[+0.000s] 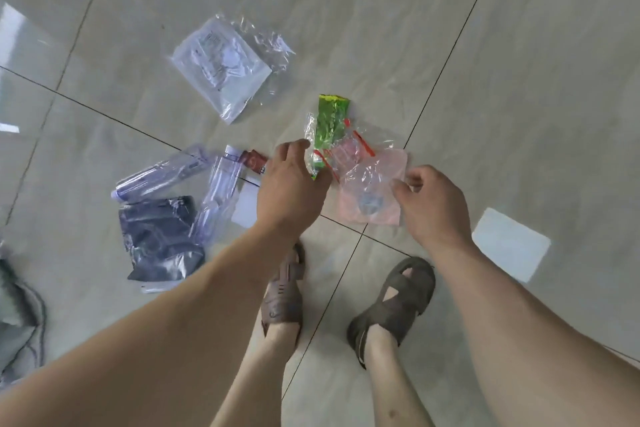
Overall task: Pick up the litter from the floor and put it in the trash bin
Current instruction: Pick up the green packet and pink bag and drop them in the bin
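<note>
Litter lies scattered on the tiled floor. My left hand (292, 184) pinches the lower end of a green wrapper (330, 125) together with a clear bag with red strips (349, 152). My right hand (431, 199) hovers with loosely curled fingers at the right edge of a pink plastic bag (372, 194), holding nothing. Further left lie two empty clear bottles (221, 191) (162, 172), a dark plastic bag (159, 239) and a white card (246, 204). A large clear bag with a printed sheet (225, 66) lies farther off. No trash bin is in view.
My two feet in brown sandals (284, 291) (398, 298) stand just below the litter. A grey crumpled bag or cloth (19, 322) lies at the left edge. A bright patch of light (510, 243) falls on the tiles at right.
</note>
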